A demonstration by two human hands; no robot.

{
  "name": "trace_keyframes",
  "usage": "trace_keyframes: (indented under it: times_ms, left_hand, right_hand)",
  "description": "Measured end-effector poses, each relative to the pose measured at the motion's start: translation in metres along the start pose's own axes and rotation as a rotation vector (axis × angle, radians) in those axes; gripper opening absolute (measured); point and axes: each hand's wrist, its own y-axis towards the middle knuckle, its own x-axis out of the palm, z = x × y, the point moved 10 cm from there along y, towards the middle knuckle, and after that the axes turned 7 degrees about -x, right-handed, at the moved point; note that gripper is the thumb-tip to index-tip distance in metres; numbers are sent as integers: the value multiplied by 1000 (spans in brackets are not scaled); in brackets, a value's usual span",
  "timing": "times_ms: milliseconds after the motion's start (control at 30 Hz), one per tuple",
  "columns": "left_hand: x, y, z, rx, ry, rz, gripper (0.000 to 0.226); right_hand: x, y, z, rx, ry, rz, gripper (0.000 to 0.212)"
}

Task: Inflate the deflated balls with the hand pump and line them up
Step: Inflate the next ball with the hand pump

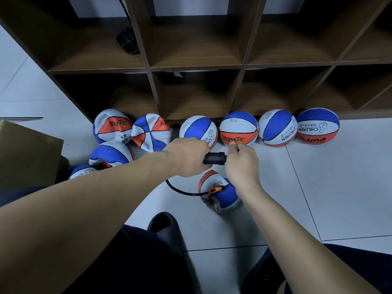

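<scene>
pale tiled floor with dark grout lines; a dark brown open cubby shelf stands along its far edge (compartments shadowed), a cardboard box at left.

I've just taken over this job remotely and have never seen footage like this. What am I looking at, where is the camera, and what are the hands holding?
No machine here: a person's two bare arms, filmed from a head-worn camera looking down. The left hand grips the black cylindrical hand pump; the right hand pinches its thin end. A black hose runs to a partly inflated blue, white and orange ball on the pale tiled floor. Four round balls line the dark wooden shelf unit; crumpled flat ones lie left, beside a cardboard box.
</scene>
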Motion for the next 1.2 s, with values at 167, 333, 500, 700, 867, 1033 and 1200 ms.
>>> trace_keyframes:
  times_ms: [167,333,500,700,867,1033,1200]
  left_hand:
    - [3,1,3,13,-1,-6,31]
    - [4,2,1,-4,-55,-37,33]
    - [-5,3,-24,-69,-53,-31,35]
    - [-5,4,-25,-73,10,-24,30]
    - [0,3,-23,-72,24,-30,29]
    - [2,3,-12,-47,11,-15,30]
    - [4,2,0,-10,0,-10,32]
  right_hand:
    - [6,1,4,-1,-5,-40,42]
    - [-10,9,1,2,-27,-70,48]
    - [-71,40,28,158,46,79,41]
    - [-64,33,33,150,81,119,40]
    - [-43,24,25,102,36,110,47]
    - [-19,14,16,94,18,40,45]
    - [-3,4,6,63,18,-21,39]
